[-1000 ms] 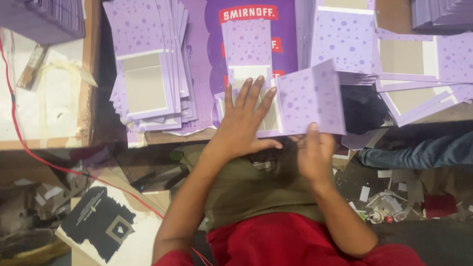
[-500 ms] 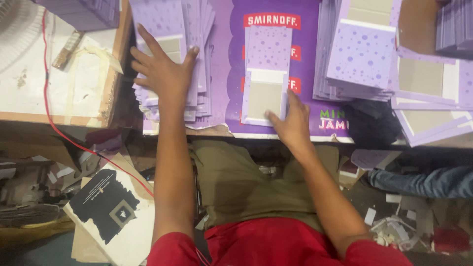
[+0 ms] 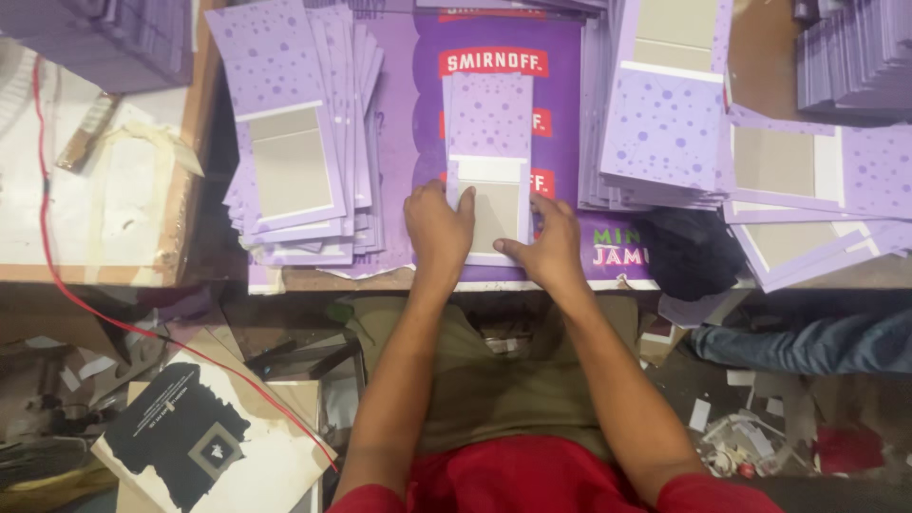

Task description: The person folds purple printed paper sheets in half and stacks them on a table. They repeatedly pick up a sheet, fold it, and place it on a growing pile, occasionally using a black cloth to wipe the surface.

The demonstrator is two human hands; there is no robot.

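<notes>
Purple spotted card fills the bench in the upper half of the frame, and I see both hands working at its centre. The left hand (image 3: pixel 439 223) lies with its fingers curled over the left edge of a small folded card piece (image 3: pixel 491 161), pinching that edge near the pale grey panel. The right hand (image 3: pixel 549 245) rests mostly flat beside it, thumb stretched onto the lower right corner of the same piece, pressing rather than gripping. The piece itself lies upright in the frame, on a larger dark purple printed sheet (image 3: pixel 570 76) with red label bands. To the left, just beside my left hand, sits a fanned stack of matching cards (image 3: pixel 294 142), each with a grey panel. To the right another stack (image 3: pixel 665 114) lies near the right hand, with more loose cards (image 3: pixel 807 180) spread further right. A red cable (image 3: pixel 85 294) trails across the white board (image 3: pixel 66 209) at the far left. Paper scraps litter the floor (image 3: pixel 750 437) at lower right.
</notes>
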